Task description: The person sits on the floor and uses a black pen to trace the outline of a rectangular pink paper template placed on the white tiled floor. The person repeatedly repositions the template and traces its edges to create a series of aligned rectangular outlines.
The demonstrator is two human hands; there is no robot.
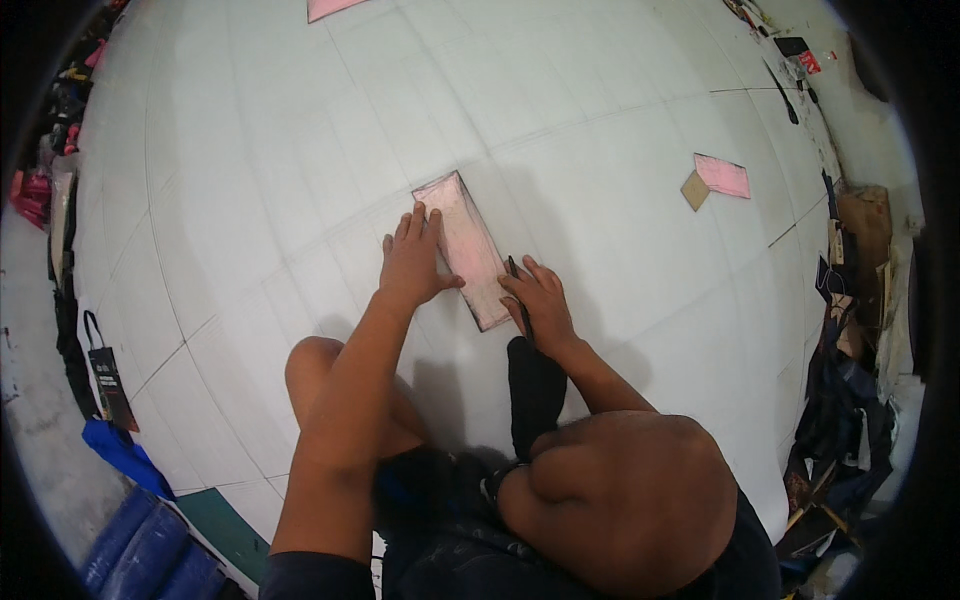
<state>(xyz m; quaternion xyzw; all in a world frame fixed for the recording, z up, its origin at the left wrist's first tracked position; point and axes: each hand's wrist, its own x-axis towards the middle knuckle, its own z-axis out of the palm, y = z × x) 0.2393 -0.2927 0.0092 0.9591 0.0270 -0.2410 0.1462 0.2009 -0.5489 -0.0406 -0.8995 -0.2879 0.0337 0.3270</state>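
A pink rectangular pattern piece [466, 236] with dark edges lies aslant on a large white sheet [330, 150] marked with long thin lines. My left hand [412, 262] rests along its left side, fingers spread, with fingertips and thumb touching the piece. Beside its lower right edge, my right hand [541, 305] is closed around a slim black pen [526, 322]. The pen stands steeply, and its tip is hidden by the hand. My knees and a black-socked foot are on the sheet just below the piece.
To the right lie a smaller pink piece [724, 176] and a tan square [695, 190]. Another pink piece [333, 7] shows at the top edge. Dark cloth [850, 410] heaps along the right border. Blue rolls [145, 550] and a dark green sheet [225, 528] sit at lower left.
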